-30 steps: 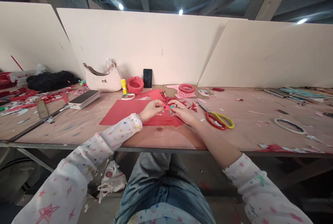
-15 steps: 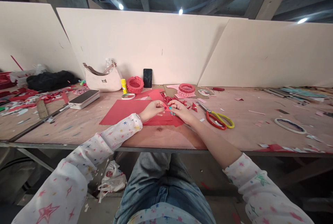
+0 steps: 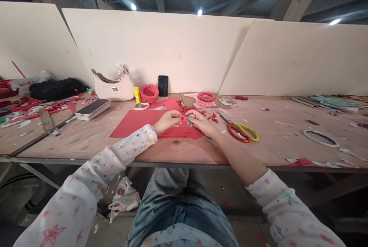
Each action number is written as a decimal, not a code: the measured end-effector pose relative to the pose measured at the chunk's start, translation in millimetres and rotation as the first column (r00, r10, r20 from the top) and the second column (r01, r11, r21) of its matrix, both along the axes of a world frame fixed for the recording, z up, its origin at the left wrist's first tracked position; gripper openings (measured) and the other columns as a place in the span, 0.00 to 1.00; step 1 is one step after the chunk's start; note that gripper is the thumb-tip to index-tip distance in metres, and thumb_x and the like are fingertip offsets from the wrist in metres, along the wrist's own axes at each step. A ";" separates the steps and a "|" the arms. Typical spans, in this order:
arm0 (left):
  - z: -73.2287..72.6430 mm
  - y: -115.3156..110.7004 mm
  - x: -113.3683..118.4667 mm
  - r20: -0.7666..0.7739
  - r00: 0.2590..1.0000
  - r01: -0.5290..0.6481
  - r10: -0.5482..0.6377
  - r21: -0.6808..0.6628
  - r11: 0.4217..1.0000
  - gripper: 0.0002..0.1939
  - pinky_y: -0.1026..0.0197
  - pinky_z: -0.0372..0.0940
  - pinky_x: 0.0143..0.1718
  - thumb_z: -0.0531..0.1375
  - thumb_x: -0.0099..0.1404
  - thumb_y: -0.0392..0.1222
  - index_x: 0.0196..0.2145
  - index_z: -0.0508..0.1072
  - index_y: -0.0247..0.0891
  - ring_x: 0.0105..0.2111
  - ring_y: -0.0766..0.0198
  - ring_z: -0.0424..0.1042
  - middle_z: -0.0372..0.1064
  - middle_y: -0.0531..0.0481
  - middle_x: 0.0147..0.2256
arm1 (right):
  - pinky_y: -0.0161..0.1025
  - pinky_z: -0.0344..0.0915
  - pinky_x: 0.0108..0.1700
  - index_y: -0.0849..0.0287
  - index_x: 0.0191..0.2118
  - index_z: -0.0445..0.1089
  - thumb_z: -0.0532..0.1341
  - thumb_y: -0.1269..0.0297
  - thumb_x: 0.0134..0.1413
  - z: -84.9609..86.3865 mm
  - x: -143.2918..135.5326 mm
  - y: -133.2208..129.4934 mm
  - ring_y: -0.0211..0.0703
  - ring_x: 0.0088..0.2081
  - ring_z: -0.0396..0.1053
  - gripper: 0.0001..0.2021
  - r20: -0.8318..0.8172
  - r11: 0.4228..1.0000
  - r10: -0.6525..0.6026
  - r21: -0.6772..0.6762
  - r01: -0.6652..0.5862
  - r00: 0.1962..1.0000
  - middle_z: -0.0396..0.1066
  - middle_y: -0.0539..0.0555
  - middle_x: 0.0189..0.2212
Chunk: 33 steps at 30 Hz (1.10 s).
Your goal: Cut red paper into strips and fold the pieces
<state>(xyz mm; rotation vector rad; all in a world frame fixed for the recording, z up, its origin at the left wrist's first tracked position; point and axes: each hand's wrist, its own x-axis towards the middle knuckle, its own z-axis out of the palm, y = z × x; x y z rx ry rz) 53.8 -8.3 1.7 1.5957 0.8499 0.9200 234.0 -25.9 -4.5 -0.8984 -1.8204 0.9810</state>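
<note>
My left hand (image 3: 169, 120) and my right hand (image 3: 199, 120) meet over the red paper sheets (image 3: 138, 122) on the table. Between their fingertips they pinch a small piece of red paper (image 3: 185, 118), partly covered by the fingers. Just behind the hands lie several folded red paper pieces (image 3: 186, 108). Scissors (image 3: 243, 132) with one red and one yellow handle rest to the right of my right hand, blades pointing back left.
Farther back are a stack of red rings (image 3: 148, 93), another stack (image 3: 206, 99), a yellow glue stick (image 3: 137, 94), an upright phone (image 3: 163, 85) and a handbag (image 3: 115, 88). A tape roll (image 3: 320, 139) lies right; the table's front edge (image 3: 178, 165) is near.
The fingertips have shifted slightly around the small red paper, and a little more of it shows between them. Everything else stays where it was.
</note>
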 end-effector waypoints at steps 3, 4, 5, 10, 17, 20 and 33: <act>-0.4 0.1 0.0 0.008 1.000 0.001 -0.001 -0.007 1.000 0.10 0.68 0.63 0.29 0.61 0.53 0.41 0.31 0.67 0.33 0.27 0.72 0.66 0.65 0.52 0.26 | 0.33 0.56 0.31 0.56 0.40 0.62 0.54 0.62 0.52 -1.6 -0.6 1.7 0.34 0.27 0.59 0.09 -0.003 1.000 0.004 0.024 -0.004 1.000 0.61 0.47 0.26; -0.8 0.3 -0.1 0.009 1.000 0.002 -0.002 -0.005 1.000 0.10 0.68 0.63 0.29 0.62 0.53 0.41 0.31 0.67 0.33 0.27 0.72 0.66 0.65 0.52 0.26 | 0.33 0.56 0.31 0.56 0.39 0.62 0.54 0.62 0.52 -2.3 -0.9 2.5 0.34 0.27 0.59 0.09 -0.001 0.999 0.002 0.038 -0.002 1.000 0.61 0.47 0.26; -1.3 0.6 -0.2 0.011 1.000 0.003 -0.003 -0.003 1.000 0.10 0.68 0.63 0.29 0.62 0.53 0.41 0.31 0.67 0.33 0.27 0.71 0.66 0.65 0.52 0.26 | 0.33 0.56 0.31 0.56 0.39 0.62 0.54 0.62 0.52 -3.1 -1.1 3.2 0.35 0.27 0.59 0.08 0.001 0.999 -0.003 0.055 0.003 1.000 0.61 0.47 0.26; -3.7 1.8 -0.7 0.024 1.000 0.006 -0.006 -0.019 1.000 0.11 0.67 0.63 0.30 0.62 0.52 0.43 0.31 0.67 0.34 0.28 0.70 0.67 0.66 0.52 0.27 | 0.34 0.56 0.31 0.57 0.37 0.62 0.53 0.63 0.51 -6.6 -1.7 6.9 0.35 0.27 0.59 0.07 0.016 0.993 -0.051 0.109 0.049 0.999 0.62 0.47 0.25; -3.3 0.1 -0.5 -0.007 1.000 0.015 -0.015 -0.052 0.999 0.12 0.66 0.64 0.32 0.63 0.52 0.44 0.32 0.69 0.33 0.29 0.70 0.69 0.68 0.50 0.29 | 0.34 0.56 0.32 0.57 0.34 0.63 0.53 0.64 0.51 -8.3 -1.1 11.5 0.36 0.28 0.59 0.05 0.040 0.983 -0.086 0.165 0.078 0.995 0.61 0.48 0.25; -5.0 1.9 -1.4 -0.033 0.999 0.024 -0.026 -0.079 0.997 0.13 0.64 0.64 0.34 0.63 0.52 0.44 0.32 0.69 0.33 0.30 0.68 0.70 0.69 0.49 0.29 | 0.34 0.56 0.31 0.57 0.34 0.63 0.52 0.66 0.51 -9.4 -1.0 12.3 0.36 0.28 0.59 0.05 0.063 0.977 -0.105 0.192 0.091 0.993 0.61 0.48 0.26; -7.8 3.7 -1.3 -0.103 0.994 0.013 -0.024 -0.104 0.995 0.13 0.63 0.66 0.33 0.61 0.55 0.45 0.34 0.66 0.33 0.32 0.63 0.73 0.72 0.44 0.32 | 0.35 0.61 0.30 0.60 0.33 0.64 0.53 0.64 0.51 -10.9 0.8 14.3 0.36 0.24 0.64 0.07 0.072 0.997 -0.079 0.028 0.077 0.994 0.67 0.50 0.23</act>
